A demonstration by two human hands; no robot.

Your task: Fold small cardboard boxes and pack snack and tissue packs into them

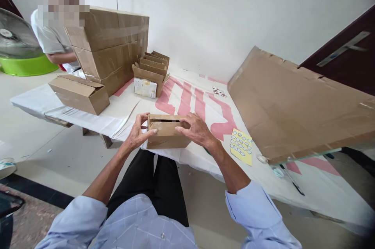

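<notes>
The small cardboard carton (166, 140) lies with its long axis left-to-right, my left fingers (151, 133) gripping its left end, my right fingers (182, 129) holding its top toward the right.

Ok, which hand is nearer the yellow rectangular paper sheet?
Right. The right hand is on the right end of the brown cardboard box, left of the yellow sheet; the left hand is at the box's left end, farther away.
</notes>
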